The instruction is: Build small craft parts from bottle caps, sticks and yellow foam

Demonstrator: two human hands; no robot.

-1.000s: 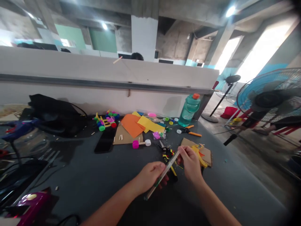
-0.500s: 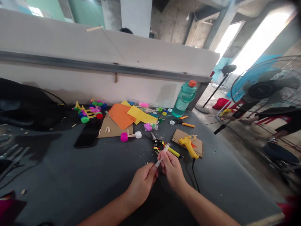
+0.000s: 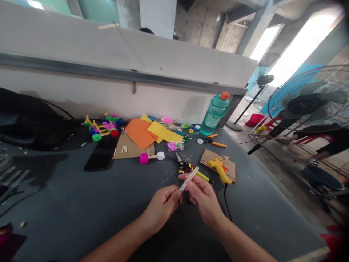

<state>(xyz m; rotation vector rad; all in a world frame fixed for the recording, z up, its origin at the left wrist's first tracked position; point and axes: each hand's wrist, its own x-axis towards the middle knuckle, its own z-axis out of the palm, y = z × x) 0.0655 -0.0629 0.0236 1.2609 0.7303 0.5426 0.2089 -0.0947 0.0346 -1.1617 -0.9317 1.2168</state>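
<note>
A thin pale stick-like piece, possibly in clear wrapping (image 3: 190, 177), slants up and to the right between my hands. My left hand (image 3: 166, 203) pinches its lower end between thumb and fingers. At its middle, my right hand (image 3: 203, 194) has thumb and fingers closed around it. Just beyond the hands lie pliers with black and yellow handles (image 3: 201, 175). A yellow glue gun (image 3: 221, 170) rests on a cardboard piece (image 3: 232, 169) to the right. Left of the pliers is a small stick part with a magenta cap (image 3: 144, 158) and a white cap (image 3: 160, 156).
A black phone (image 3: 99, 156), cardboard with orange paper (image 3: 140, 134) and yellow paper (image 3: 165, 134), and colourful toy cars (image 3: 102, 129) are at the left. A teal bottle (image 3: 214, 114) and orange-handled pliers (image 3: 218, 144) stand and lie further back. A fan (image 3: 305, 103) is at the right.
My right hand's grip has loosened and shifted, with its index finger now stretched behind the pale piece. More of the piece shows. The view has moved slightly.
</note>
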